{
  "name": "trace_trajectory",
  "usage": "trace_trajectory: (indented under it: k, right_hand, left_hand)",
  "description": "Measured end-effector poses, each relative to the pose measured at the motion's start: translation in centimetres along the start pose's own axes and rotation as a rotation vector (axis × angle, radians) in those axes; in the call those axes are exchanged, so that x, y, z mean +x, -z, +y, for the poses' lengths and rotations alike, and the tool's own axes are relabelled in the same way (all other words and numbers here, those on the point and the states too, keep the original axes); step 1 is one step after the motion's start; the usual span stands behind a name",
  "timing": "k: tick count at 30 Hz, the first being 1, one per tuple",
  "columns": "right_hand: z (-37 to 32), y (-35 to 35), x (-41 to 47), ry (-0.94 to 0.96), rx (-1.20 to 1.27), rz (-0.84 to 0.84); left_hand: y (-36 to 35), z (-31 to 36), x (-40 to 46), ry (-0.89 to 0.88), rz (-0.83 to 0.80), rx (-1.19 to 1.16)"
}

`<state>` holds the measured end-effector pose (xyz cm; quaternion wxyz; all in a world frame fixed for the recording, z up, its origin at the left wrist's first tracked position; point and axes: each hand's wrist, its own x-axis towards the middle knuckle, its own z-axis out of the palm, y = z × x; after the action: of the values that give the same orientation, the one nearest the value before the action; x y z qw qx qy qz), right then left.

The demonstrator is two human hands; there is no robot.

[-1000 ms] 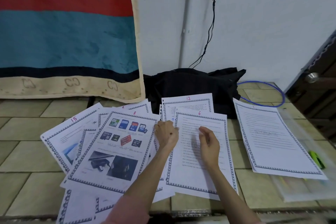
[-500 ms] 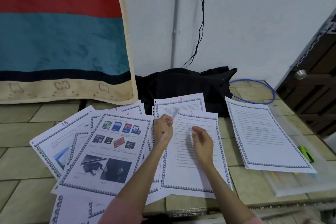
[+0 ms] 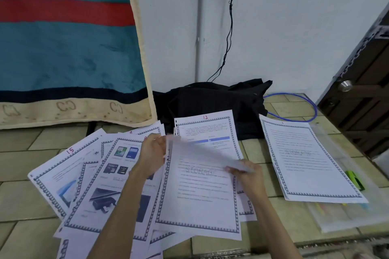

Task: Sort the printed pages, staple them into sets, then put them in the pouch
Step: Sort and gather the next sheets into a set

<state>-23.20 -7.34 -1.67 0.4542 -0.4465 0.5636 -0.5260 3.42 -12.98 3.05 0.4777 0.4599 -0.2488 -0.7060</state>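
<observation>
Printed pages with patterned borders lie fanned over the tiled floor. My left hand (image 3: 152, 151) pinches the top left corner of a text page (image 3: 202, 153) that is lifted and blurred in motion. My right hand (image 3: 245, 174) grips the same page at its right edge. Under it lies another text page (image 3: 200, 202) with a faint "STORAGE" mark. A page numbered 12 (image 3: 210, 130) sits behind. Picture pages (image 3: 101, 187) spread to the left, one numbered 15. A separate stack topped by page 1 (image 3: 309, 162) lies to the right on a clear plastic pouch (image 3: 345, 214). A green stapler (image 3: 355, 180) rests there.
A black bag (image 3: 214, 101) sits against the white wall behind the pages, with a blue cable loop (image 3: 294, 109) beside it. A teal, red and cream blanket (image 3: 67, 48) hangs at the left. A dark wooden door (image 3: 362, 94) stands at the right.
Both hands went from resting on the page numbered 6 to taking it by its edges and lifting it off the pile; another text page now shows beneath.
</observation>
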Motion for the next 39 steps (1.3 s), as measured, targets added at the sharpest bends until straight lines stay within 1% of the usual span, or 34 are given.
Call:
trace_trajectory:
  k: [1, 3, 4, 8, 11, 12, 14, 15, 17, 18, 19, 20, 21, 22, 23, 24, 26, 29, 31, 33, 34, 35, 36, 37, 38, 39]
  right_hand:
    - [0.3, 0.3, -0.1, -0.004, 0.053, -0.048]
    - [1.4, 0.9, 0.0, -0.022, 0.113, -0.131]
    - [2.0, 1.1, 0.2, -0.018, 0.102, -0.159]
    - [2.0, 1.5, 0.3, 0.001, 0.062, -0.234]
    - [2.0, 1.4, 0.3, 0.040, 0.047, -0.276]
    - [2.2, 1.4, 0.4, 0.043, 0.027, -0.273]
    - [2.1, 1.3, 0.3, 0.062, 0.006, -0.259]
    - [2.1, 1.4, 0.4, 0.063, 0.000, -0.253]
    - [2.7, 1.7, 0.6, 0.067, 0.003, -0.241]
    - [2.8, 1.9, 0.6, 0.069, -0.013, -0.248]
    - [2.7, 1.9, 0.6, 0.074, -0.042, -0.248]
    - [2.7, 2.0, 0.5, 0.081, -0.071, -0.245]
    - [2.5, 2.0, 0.4, 0.070, -0.098, -0.241]
    - [2.3, 1.9, 0.4, 0.044, -0.122, -0.240]
    - [2.2, 2.0, 0.4, 0.029, -0.146, -0.246]
    - [2.3, 2.1, 0.5, 0.029, -0.162, -0.256]
    - [2.6, 2.2, 0.7, 0.045, -0.164, -0.261]
    - [2.5, 2.1, 0.7, 0.054, -0.158, -0.253]
    - [2.2, 1.9, 0.5, 0.047, -0.132, -0.222]
    - [1.8, 1.7, 0.1, 0.018, -0.052, -0.147]
    - [1.4, 1.4, -0.1, 0.000, -0.015, -0.113]
    - [0.9, 1.2, -0.3, -0.011, -0.012, -0.086]
    - [0.5, 1.0, -0.5, -0.013, -0.052, -0.070]
    - [0.4, 0.8, -0.6, -0.005, -0.098, -0.067]
    - [0.3, 0.7, -0.7, -0.010, -0.131, -0.055]
    - [0.4, 0.7, -0.8, -0.006, -0.145, -0.050]
  left_hand:
    - [0.3, 0.2, 0.7, -0.001, 0.059, 0.100]
    - [0.1, 0.3, 2.4, -0.053, 0.235, 0.387]
    - [-0.1, 0.3, 3.5, -0.062, 0.291, 0.464]
    - [-1.5, 0.0, 7.2, -0.041, 0.307, 0.657]
    - [-2.3, -0.2, 8.9, -0.099, 0.340, 0.810]
    - [-2.6, -0.3, 9.0, -0.157, 0.348, 0.845]
    - [-3.5, -0.5, 8.4, -0.365, 0.314, 0.961]
    - [-3.9, -0.6, 7.7, -0.460, 0.257, 0.998]
    - [-4.1, -1.0, 6.1, -0.596, 0.089, 1.064]
    - [-3.9, -1.3, 5.1, -0.683, 0.041, 1.100]
    - [-3.7, -1.4, 4.3, -0.826, 0.017, 1.169]
    - [-3.3, -1.6, 3.8, -1.003, -0.013, 1.287]
    - [-2.8, -1.8, 3.7, -1.139, -0.038, 1.405]
    - [-2.4, -1.9, 3.5, -1.203, -0.039, 1.495]
    - [-2.1, -2.0, 3.2, -1.209, -0.026, 1.532]
    - [-1.8, -2.0, 3.1, -1.195, -0.022, 1.512]
    - [-1.5, -2.3, 3.0, -1.122, -0.042, 1.363]
    - [-1.7, -2.4, 2.4, -0.766, -0.099, 1.136]
    - [-2.2, -2.0, 1.7, -0.578, -0.116, 1.120]
    - [-2.6, -1.6, 1.3, -0.405, -0.199, 1.098]
    - [-2.8, -1.4, 1.2, -0.340, -0.234, 1.030]
    - [-3.1, -1.0, 0.9, -0.254, -0.233, 0.921]
    - [-3.4, -0.5, 0.9, -0.176, -0.202, 0.782]
    - [-3.4, -0.1, 1.0, -0.125, -0.135, 0.661]
    - [-3.0, 0.3, 1.4, -0.139, -0.035, 0.652]
    - [-2.3, 1.0, 1.5, -0.193, 0.089, 0.793]
